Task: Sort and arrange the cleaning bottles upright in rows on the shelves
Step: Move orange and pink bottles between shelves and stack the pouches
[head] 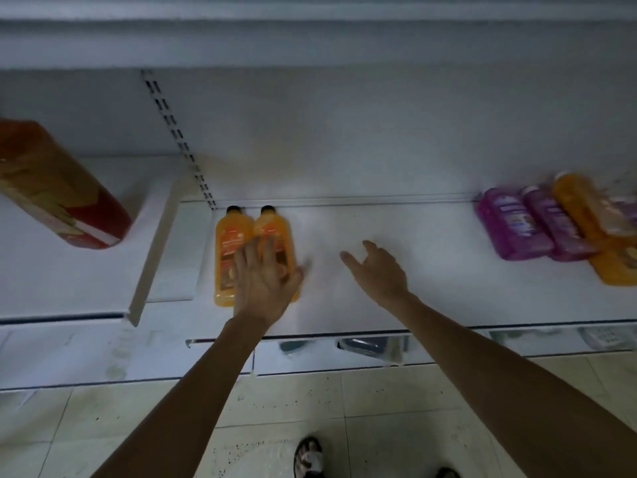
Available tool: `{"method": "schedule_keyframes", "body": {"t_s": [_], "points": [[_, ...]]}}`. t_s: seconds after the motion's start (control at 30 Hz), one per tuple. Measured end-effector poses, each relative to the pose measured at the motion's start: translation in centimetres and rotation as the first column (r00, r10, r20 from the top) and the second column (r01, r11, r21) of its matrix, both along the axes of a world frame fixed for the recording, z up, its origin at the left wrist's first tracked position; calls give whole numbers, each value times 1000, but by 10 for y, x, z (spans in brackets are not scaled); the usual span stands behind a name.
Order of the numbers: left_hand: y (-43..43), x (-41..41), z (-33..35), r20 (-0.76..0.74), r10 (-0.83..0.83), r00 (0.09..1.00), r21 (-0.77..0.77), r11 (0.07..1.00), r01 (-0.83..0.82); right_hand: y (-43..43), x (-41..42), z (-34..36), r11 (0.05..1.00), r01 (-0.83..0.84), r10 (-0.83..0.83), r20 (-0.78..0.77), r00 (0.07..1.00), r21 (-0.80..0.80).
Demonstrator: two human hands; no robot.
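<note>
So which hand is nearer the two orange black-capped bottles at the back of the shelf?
Left. The left hand lies spread over the orange black-capped bottles; the right hand hovers open, off to their right.

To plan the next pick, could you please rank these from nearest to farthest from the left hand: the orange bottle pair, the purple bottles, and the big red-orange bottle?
1. Orange bottle pair: under the left hand.
2. Big red-orange bottle: far left.
3. Purple bottles: far right.
</note>
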State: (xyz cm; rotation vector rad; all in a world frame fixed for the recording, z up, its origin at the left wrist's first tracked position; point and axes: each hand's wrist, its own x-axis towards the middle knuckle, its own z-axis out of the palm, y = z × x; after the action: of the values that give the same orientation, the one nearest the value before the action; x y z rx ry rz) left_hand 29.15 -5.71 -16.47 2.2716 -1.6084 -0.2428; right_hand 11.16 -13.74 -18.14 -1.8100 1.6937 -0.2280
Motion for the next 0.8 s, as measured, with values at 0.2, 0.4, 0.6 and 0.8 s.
{"method": "schedule_keyframes", "body": {"t_s": [0.2,0.4,0.6,0.8], "points": [[-61,-141,21,-205,-245,948,-28,969,244,-39,-151,19,978,191,-191,6,982,-85],[-114,-293,5,-351,-258,900,30,958,286,-60,-306,12,918,264,-247,94,964,-297],[-158,-381,-23,-295,-224,929,56,967,250,-95,-357,-1,896,18,-25,-10,1000,-444],[-182,-422,-26,-301,32,953,141,990,11,-107,-376,-4,859,-83,23,-125,992,-505]]}}
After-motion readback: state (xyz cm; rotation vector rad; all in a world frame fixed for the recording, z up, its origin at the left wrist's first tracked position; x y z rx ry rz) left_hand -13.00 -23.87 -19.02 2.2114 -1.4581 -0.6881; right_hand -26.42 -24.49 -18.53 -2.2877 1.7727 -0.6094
